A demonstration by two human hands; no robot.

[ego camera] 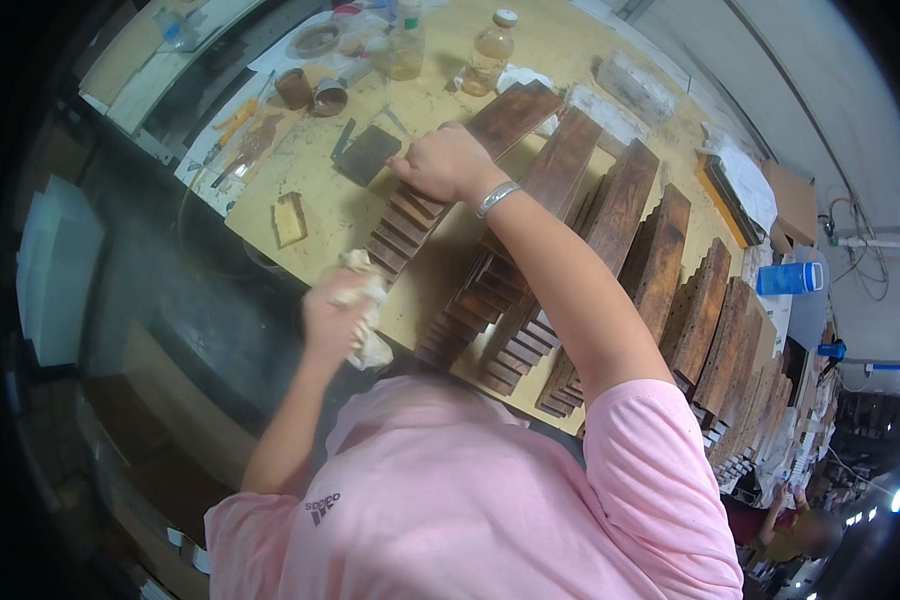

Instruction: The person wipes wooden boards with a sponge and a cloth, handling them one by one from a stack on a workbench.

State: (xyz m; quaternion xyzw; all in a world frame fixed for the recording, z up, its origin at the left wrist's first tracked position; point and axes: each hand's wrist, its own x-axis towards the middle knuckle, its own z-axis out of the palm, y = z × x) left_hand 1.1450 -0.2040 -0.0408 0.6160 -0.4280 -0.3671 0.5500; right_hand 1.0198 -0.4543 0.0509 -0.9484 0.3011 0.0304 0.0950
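Observation:
My left hand (330,319) is closed around a crumpled off-white cloth (367,337) at the table's front edge; it looks blurred. The cloth lies near the slatted end of a dark brown stained wooden piece (397,240). On that same piece, my right hand (446,161), with a silver bracelet at the wrist, grips the middle, fingers curled over the wood. The fingertips are partly hidden. Beneath and beside my right forearm stand more stained wooden pieces (562,161) with stepped slats, set in a row. A dark square block (367,154) lies just left of my right hand.
The yellowish table (330,202) also holds a yellow sponge (290,220), two small cups (294,88), a capped bottle of amber liquid (489,52) and wrapped blocks (636,82). A blue bottle (790,278) lies at right. Another person (791,532) is at far right.

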